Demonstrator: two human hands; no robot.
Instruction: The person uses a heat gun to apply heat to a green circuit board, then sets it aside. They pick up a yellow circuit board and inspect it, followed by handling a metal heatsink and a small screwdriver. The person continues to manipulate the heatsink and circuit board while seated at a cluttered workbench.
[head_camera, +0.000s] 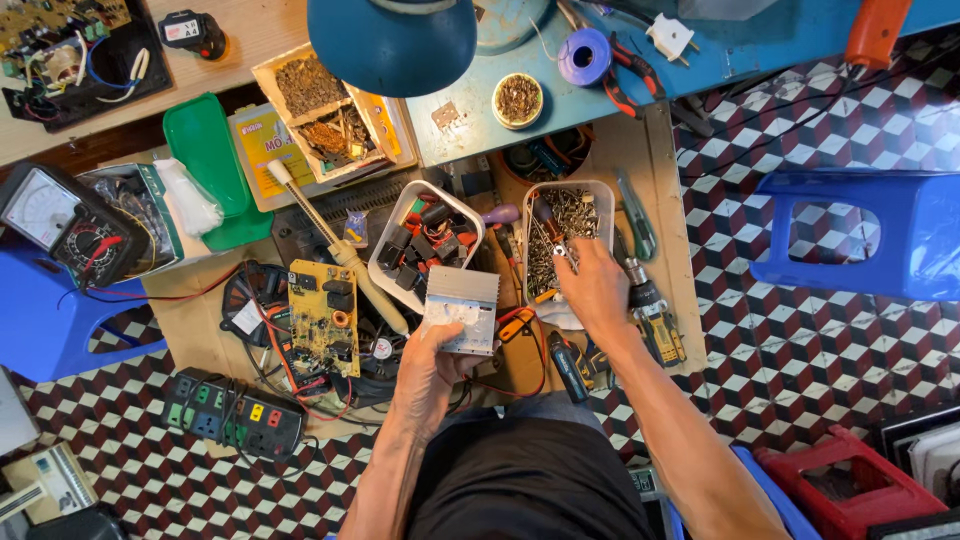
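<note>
Yellow flat pkg (268, 150) w/ red label, under compartment box, top centre-left. White-faced analog meter dial (40, 214), far left. Small white label (248, 317) on black fan, left of green board.

Left hand (432, 362) grips grey finned block (461, 308); right hand (594, 287) picks in screw tub (603, 200).

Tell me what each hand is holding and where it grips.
Left hand holds a grey finned metal block by its lower edge. Right hand pinches a small metal piece over the tub of screws.

Screw tub (600, 200) right of relay tub (392, 232)
</note>
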